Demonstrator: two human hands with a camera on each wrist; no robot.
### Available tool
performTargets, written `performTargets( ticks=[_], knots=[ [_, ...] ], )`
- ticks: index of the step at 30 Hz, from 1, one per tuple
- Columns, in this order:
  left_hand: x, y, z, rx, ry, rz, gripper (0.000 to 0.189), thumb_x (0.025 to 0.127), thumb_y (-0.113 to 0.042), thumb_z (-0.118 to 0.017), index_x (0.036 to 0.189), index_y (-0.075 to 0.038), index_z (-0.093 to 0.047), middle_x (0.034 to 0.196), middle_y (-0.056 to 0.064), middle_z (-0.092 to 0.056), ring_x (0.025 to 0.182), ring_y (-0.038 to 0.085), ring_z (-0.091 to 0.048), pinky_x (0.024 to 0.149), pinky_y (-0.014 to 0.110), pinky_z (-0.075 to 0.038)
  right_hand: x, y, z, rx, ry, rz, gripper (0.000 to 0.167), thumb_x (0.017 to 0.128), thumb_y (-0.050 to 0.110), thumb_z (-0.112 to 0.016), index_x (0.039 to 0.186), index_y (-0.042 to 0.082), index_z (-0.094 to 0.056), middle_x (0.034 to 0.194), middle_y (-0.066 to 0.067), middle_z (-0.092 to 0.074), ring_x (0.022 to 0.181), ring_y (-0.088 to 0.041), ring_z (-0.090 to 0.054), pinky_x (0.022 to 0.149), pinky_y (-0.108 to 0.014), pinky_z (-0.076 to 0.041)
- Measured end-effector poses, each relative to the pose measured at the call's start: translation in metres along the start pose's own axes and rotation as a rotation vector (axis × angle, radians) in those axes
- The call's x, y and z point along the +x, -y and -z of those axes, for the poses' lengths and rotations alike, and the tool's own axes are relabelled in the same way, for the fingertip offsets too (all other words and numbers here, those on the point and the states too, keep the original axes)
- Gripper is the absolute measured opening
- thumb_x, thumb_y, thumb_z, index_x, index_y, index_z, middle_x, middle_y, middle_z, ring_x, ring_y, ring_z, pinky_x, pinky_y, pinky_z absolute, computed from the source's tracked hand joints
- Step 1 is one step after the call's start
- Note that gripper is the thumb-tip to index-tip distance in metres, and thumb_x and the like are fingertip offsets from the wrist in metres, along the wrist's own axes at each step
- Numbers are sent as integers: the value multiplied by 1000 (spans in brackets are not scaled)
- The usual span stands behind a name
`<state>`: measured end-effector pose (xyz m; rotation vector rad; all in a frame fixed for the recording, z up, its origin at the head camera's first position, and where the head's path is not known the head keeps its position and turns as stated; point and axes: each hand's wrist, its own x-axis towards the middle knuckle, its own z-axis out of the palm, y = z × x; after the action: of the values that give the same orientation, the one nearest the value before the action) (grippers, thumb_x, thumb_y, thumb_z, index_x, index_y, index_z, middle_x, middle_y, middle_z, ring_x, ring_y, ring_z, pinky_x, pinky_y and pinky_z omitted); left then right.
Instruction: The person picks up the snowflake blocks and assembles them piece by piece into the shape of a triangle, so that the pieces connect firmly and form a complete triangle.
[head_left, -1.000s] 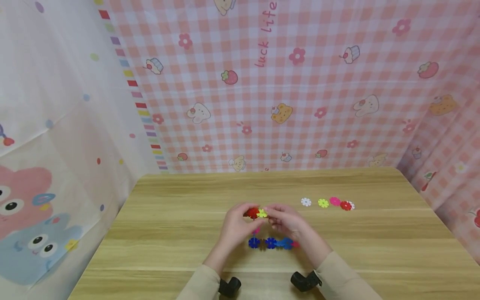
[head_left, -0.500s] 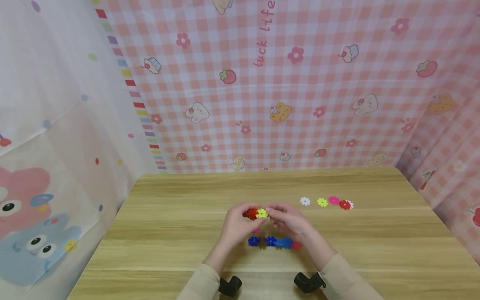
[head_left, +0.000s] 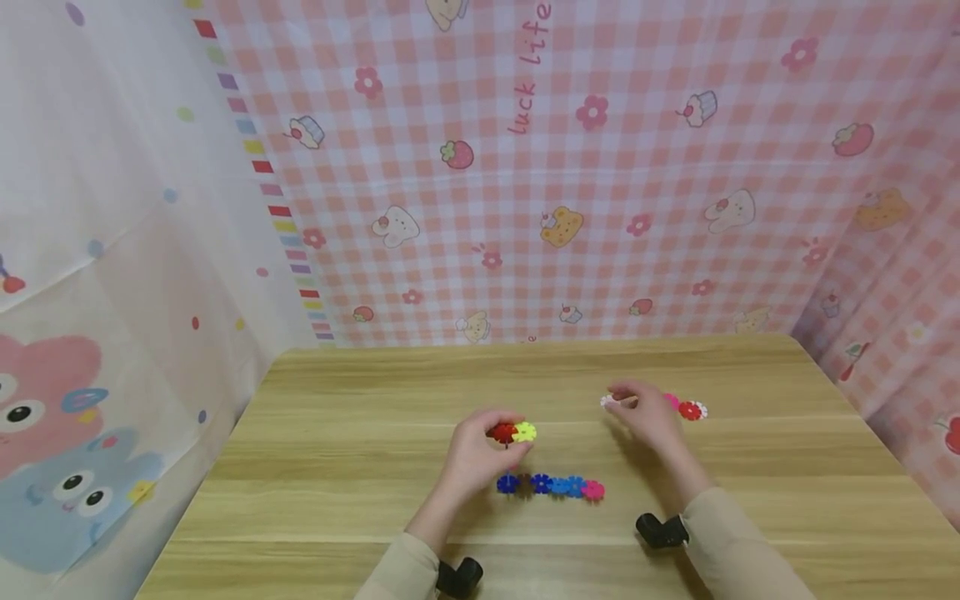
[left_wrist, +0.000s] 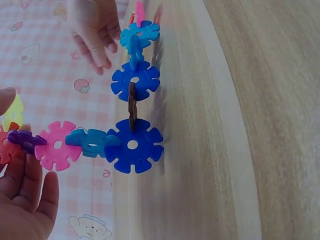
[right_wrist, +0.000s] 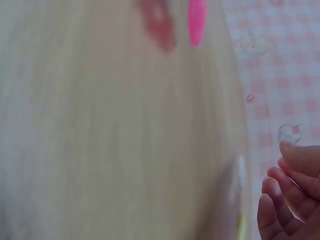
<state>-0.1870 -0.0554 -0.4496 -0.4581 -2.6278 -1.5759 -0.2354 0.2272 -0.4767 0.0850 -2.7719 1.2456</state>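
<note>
My left hand (head_left: 474,454) pinches the raised end of a chain of interlocking plastic snowflake discs, at a red disc (head_left: 502,433) joined to a yellow disc (head_left: 527,431). In the left wrist view the chain runs from there through a purple disc (left_wrist: 27,143), a pink disc (left_wrist: 58,145) and a light blue one (left_wrist: 91,142) to a dark blue corner disc (left_wrist: 142,159). A brown disc (left_wrist: 132,107) and several blue ones continue from that corner along the table. Toward the back right, my right hand (head_left: 651,414) holds nothing, its fingertips right by a loose white disc (head_left: 605,402).
To the right of that hand lie a pink disc (head_left: 672,402), a red disc (head_left: 690,410) and a second white disc (head_left: 703,408) on the wooden table (head_left: 337,467). A yellow disc (right_wrist: 241,227) shows edge-on in the right wrist view. A checked curtain (head_left: 480,208) hangs behind.
My right hand has left the yellow disc on the chain and moved right and back to the loose discs. The left hand stays in place with the chain end.
</note>
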Motion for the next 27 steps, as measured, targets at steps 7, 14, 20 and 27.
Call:
performTargets(
  ticks=[7,14,20,27],
  knots=[
    [0,2,0,-5,-3,-39,31,80,-22,-83,108,-12,-73,101,-2,-66,88,14,-59,72,25,-53,0,-12,0,-116,23,44,44,90,12,-70,128,-6,-59,125,-28,-59,116,-46,-54,98,-59,-43],
    [0,3,-1,-2,-8,-49,31,80,-22,-83,108,-12,-73,100,-2,-66,87,14,-58,71,25,-53,1,-14,-7,-222,29,72,42,89,13,-71,126,-5,-62,123,-28,-56,110,-46,-55,94,-60,-44],
    [0,2,-2,-5,-7,-45,31,80,-22,-83,107,-12,-73,101,-1,-66,88,15,-58,71,25,-53,1,-16,-7,-217,47,53,27,87,11,-74,110,-1,-68,111,-22,-58,101,-39,-57,89,-55,-47],
    [0,1,-2,-15,-4,-50,30,80,-21,-83,107,-12,-73,100,-2,-65,87,15,-59,72,25,-53,0,-15,-5,-141,152,65,24,79,9,-80,95,2,-64,88,-8,-58,83,-24,-52,74,-39,-46]
  ],
)
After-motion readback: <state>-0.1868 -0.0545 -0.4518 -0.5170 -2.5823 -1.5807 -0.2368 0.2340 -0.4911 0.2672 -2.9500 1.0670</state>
